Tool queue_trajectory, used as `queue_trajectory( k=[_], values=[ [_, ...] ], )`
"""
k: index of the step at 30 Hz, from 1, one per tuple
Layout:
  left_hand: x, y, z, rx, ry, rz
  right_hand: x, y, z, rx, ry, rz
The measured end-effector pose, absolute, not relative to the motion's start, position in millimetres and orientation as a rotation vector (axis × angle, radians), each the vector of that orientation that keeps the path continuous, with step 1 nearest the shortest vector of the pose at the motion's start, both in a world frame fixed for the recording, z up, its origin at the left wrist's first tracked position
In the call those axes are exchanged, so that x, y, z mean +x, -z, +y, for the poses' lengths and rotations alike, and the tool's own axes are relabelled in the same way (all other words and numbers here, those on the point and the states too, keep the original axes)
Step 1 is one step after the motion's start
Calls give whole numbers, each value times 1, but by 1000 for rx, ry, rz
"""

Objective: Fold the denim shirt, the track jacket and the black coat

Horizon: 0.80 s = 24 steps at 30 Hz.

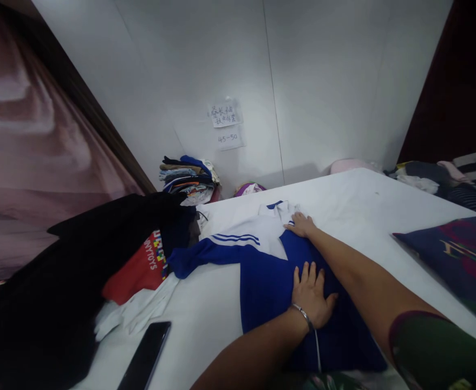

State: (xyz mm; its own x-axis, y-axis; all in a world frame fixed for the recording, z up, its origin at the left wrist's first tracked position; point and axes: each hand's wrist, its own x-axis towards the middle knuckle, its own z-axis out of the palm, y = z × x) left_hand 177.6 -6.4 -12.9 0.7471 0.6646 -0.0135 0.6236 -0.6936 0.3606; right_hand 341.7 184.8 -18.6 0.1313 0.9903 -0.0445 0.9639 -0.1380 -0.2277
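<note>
The blue-and-white long-sleeved top (pixel 262 281) lay on the white bench (pixel 205 309) in front of the person, collar (pixel 276 208) pointing away. The left hand (pixel 311 295) was spread flat on its blue body, and the right hand (pixel 300 223) rested farther up, beside the collar. The two hands were apart, palms down, neither visibly clamped on anything; their placement probably kept the cloth smooth and stopped it from sliding. The striped sleeve (pixel 205 254) stretched out to the left, its cuff against the red garment (pixel 138 273), perhaps simply because room there was short. The phone (pixel 146 355) lay off to the side, seemingly out of the cloth's way.

The other sleeve could not be made out, whether tucked under or laid across. The left forearm covered part of the lower body, the black garment (pixel 71 260) blurred into one dark mass, and the phone's near end was cut off.
</note>
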Motion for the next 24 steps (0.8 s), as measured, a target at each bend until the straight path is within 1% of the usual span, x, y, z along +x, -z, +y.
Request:
queue_trajectory(
  k=[4, 13, 20, 24],
  values=[
    [177, 10, -7, 2590, -161, 989, 348, 32, 187, -2251, -305, -1968],
    [175, 10, -8, 2576, -174, 990, 351, 18, 208, -2288, -280, -1910],
    [175, 12, -8, 2600, -173, 976, 361, 33, 211, -2347, -365, -1885],
    [176, 13, -9, 2607, -193, 977, 364, 24, 209, -2305, -386, -1884]
  ],
)
